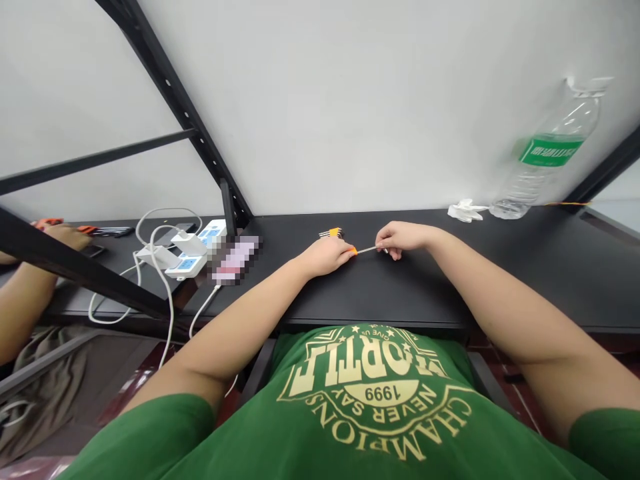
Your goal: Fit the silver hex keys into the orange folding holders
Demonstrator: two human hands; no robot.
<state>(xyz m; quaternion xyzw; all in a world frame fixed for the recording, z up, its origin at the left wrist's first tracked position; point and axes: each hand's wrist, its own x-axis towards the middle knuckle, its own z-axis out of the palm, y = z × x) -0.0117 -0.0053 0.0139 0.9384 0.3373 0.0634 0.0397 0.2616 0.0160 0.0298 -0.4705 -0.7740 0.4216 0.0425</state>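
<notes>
Between my two hands a thin metal rod [367, 249] with an orange end runs roughly level above the black table. My left hand [329, 257] is closed around the orange end. The fingertips of my right hand [399, 239] pinch the rod's other end. Just behind my left hand lies a bundle of metal tools [331, 233] with an orange-yellow holder, partly hidden by that hand.
On the black table [525, 280], a power strip [197, 250] with white chargers and cables and a phone [237, 259] lie left. A crumpled white glove [467, 211] and a large clear bottle [547, 157] are back right. Beyond the black frame, another person's hands [65, 235] touch orange-handled tools.
</notes>
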